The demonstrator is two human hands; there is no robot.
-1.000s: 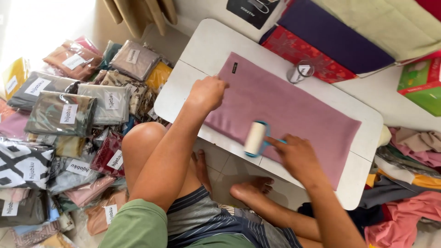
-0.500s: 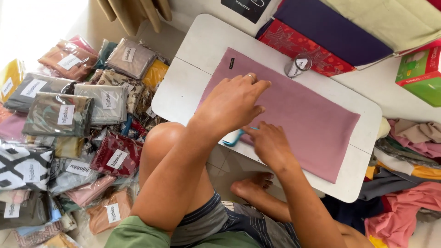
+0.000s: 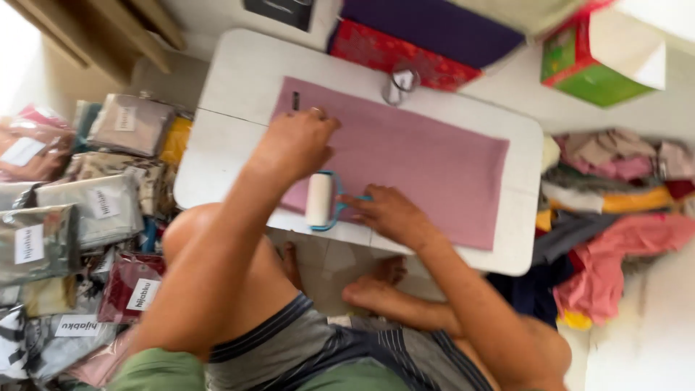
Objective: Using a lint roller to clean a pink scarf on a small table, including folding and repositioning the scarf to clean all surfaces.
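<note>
Your right hand [image 3: 391,215] is clamped on the white lint roller with a teal handle [image 3: 319,200], working the folded pink cloth's [image 3: 427,163] near-left edge. Your left hand [image 3: 298,141] lies open, pinning that cloth on the white table [image 3: 232,87]; most of it looks unrolled.

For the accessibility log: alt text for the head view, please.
A seated person's right hand holds a lint roller on a mauve cloth spread over a small white table, with the left hand pressing the cloth. Bagged fabrics lie alongside.

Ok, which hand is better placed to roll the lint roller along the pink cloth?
Right hand: it already holds the lint roller by its handle. The left hand lies flat, pinning the pink cloth.
</note>
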